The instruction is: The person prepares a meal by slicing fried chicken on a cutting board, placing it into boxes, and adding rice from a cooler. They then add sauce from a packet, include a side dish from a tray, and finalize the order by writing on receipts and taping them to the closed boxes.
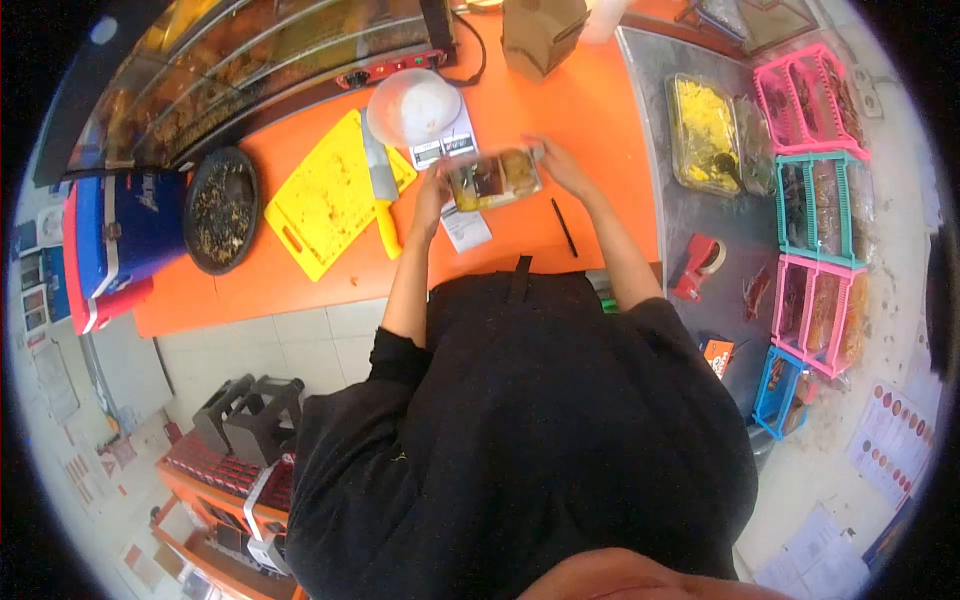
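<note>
Between my two hands is a clear rectangular container (493, 181) with dark, brown and yellowish food in separate parts, held above the orange counter (590, 110). My left hand (433, 190) grips its left end, and my right hand (556, 163) holds its upper right corner. Just behind the container stands a scale (443, 147), with a round translucent bowl (413, 106) beyond it. Under and in front of the container lies a white paper (468, 232). A black pen (564, 227) rests to the right. On the left, a knife (381, 180) lies across a yellow cutting board (330, 190).
A dark round pan (222, 210) and a blue cooler (130, 225) are at the left. A heated display case (270, 70) stands behind. On the right are a tray of yellow food (705, 130), a tape dispenser (699, 266) and coloured baskets (820, 205).
</note>
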The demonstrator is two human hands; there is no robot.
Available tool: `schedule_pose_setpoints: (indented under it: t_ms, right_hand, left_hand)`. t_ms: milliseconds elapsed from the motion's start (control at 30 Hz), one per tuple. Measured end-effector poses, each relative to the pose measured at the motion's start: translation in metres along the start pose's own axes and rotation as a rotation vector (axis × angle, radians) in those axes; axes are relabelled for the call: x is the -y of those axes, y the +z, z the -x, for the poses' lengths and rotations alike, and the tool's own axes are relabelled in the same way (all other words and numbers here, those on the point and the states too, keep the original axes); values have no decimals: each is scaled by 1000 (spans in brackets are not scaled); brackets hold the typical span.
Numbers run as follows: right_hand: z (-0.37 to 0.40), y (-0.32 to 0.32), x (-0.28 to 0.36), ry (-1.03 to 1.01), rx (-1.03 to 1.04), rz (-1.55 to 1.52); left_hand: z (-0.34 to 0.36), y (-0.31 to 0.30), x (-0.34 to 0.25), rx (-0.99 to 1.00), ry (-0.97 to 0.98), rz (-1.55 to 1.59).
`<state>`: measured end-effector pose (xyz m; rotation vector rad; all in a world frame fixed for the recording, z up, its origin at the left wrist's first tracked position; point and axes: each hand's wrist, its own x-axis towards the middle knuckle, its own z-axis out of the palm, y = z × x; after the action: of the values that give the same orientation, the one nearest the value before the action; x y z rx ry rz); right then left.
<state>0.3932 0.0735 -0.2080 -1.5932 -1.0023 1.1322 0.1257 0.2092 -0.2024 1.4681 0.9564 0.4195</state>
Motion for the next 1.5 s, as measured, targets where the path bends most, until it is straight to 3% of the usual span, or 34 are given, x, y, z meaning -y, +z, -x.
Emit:
schedule_pose_setpoints:
  t_ms: [67, 100, 133, 167, 200, 233, 267, 333, 367, 433, 533, 600, 667, 733, 867, 933, 967, 1033, 1067, 1100, 1133, 1200, 1233, 1300, 1333, 1400, 1467, 1500]
  right_hand:
    - [14, 4, -3, -45, 66, -101]
    - [22, 9, -5, -31, 30, -326]
    - [26, 11, -11, -14, -7, -553]
    - [26, 11, -17, -7, -12, -559]
    - [27, 11, -23, -72, -65, -253]
    - [27, 13, -28, -135, -113, 54]
    - [26, 13, -14, -129, -111, 48]
    - [18, 8, 22, -286, -34, 806]
    - [13, 9, 41, -280, -26, 801]
    - [3, 15, 66, -186, 348, 1344]
    - [-19, 12, 60, -82, 530, 1262]
    - [-19, 8, 45, -141, 499, 1187]
    - [-15, 15, 20, -195, 465, 1109]
    - [7, 29, -3, -509, 78, 1294]
    - [41, 30, 24, -481, -67, 1291]
    - [80, 21, 44, -291, -302, 942]
    - [110, 8, 39, -235, -514, 687]
    - [185, -24, 12, -74, -1045, 503]
    - [227, -43, -1, 45, -1308, 551]
    - [266, -59, 9, 268, -1417, 639]
    - [307, -75, -23, 346, -1511, 783]
    - [364, -93, -54, 669, -1481, 675]
    - [373, -101, -54, 676, -1479, 673]
    - [383, -115, -52, 795, -1107, -582]
    - [388, -125, -70, 810, -1100, -588]
    - [398, -140, -117, 498, -776, -717]
    - [405, -125, -119, 487, -825, -841]
    - [412, -110, -126, 234, -855, -853]
  left_hand:
    - [9, -2, -3, 107, -163, 624]
    - [14, -1, -5, 136, -213, 849]
    - [13, 2, -7, 142, -219, 844]
    - [14, 6, -7, 122, -174, 571]
    - [16, 10, -8, 102, -128, 299]
    - [11, 17, 12, 140, 169, 302]
    - [8, 17, 7, 140, 160, 299]
    - [-2, 14, -7, 129, 597, -761]
    - [-4, 13, -19, 250, 537, -942]
    - [-14, 13, -22, 314, 546, -1009]
    - [-23, 8, -26, 395, 577, -1063]
    - [-25, 6, -18, 349, 722, -940]
    - [-22, 9, -14, 359, 714, -961]
    - [-10, 17, -12, 252, 789, -1212]
    - [-5, 41, -8, 168, 706, -1132]
    - [-17, 50, 12, 112, 771, -1089]
    - [-20, 52, 18, 96, 793, -1062]
    - [-19, 53, 17, 103, 828, -1099]
    - [-19, 53, 14, 72, 840, -1163]
    - [-19, 55, 10, 80, 848, -1162]
    - [-18, 56, 7, 79, 861, -1165]
    - [-16, 59, 4, 86, 872, -1170]
    - [-17, 64, 4, 112, 901, -1146]
    - [-12, 76, 1, 155, 913, -1139]
    - [-12, 85, -1, 165, 901, -1147]
    - [-9, 99, 3, 153, 922, -1139]
    - [-6, 108, 2, 160, 914, -1134]
    - [-6, 111, -1, 146, 934, -1114]
